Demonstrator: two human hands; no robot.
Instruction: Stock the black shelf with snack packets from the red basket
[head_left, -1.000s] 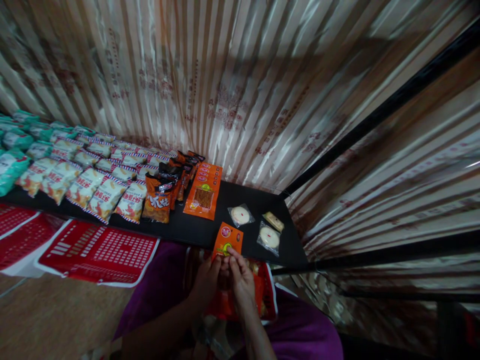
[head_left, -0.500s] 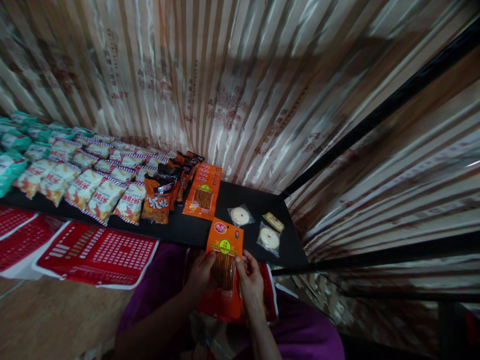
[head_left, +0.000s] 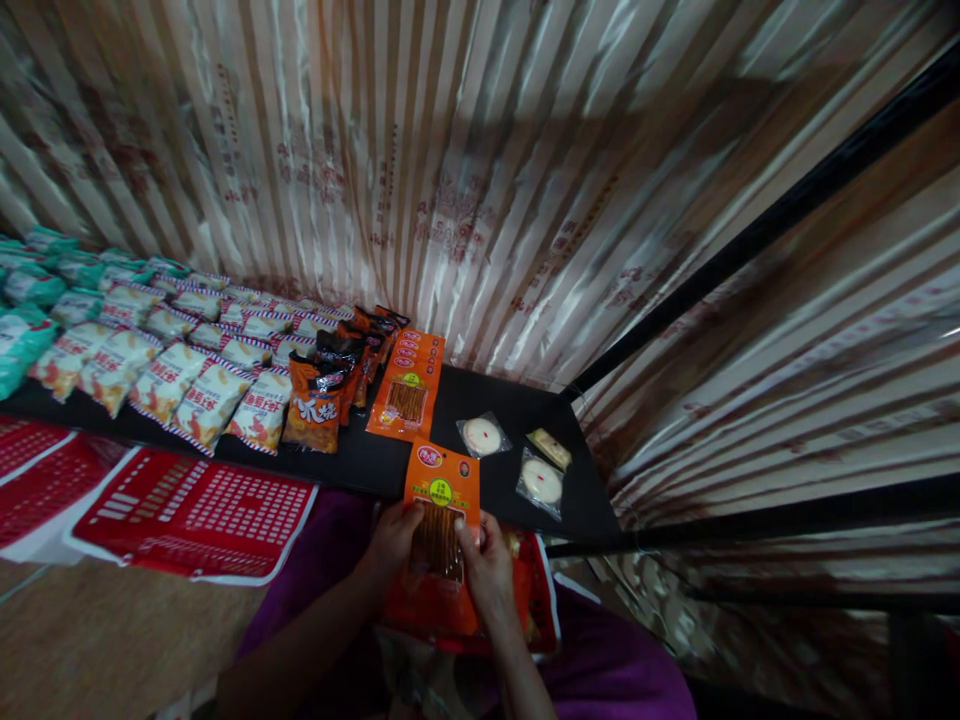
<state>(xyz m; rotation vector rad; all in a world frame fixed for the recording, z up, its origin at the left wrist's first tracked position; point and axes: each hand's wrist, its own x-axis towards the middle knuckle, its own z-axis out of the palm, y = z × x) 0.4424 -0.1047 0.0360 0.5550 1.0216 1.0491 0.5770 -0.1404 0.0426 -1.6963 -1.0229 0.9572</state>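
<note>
Orange packet (head_left: 441,535), its long axis running near to far, sits between the left hand (head_left: 394,540) and right hand (head_left: 491,570), whose fingers grasp opposite long sides, above a red basket (head_left: 549,590) near the table (head_left: 577,500).

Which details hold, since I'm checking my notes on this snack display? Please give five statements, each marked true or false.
1. The left hand and right hand both hold an orange packet. True.
2. Another orange packet lies at the picture's far left. False: it lies right of the black-and-orange bags.
3. Two round white wrapped snacks lie on the black table. True.
4. Teal bags fill the table's right end. False: the teal bags are at the picture's left.
5. A red basket shows at lower left. True.
</note>
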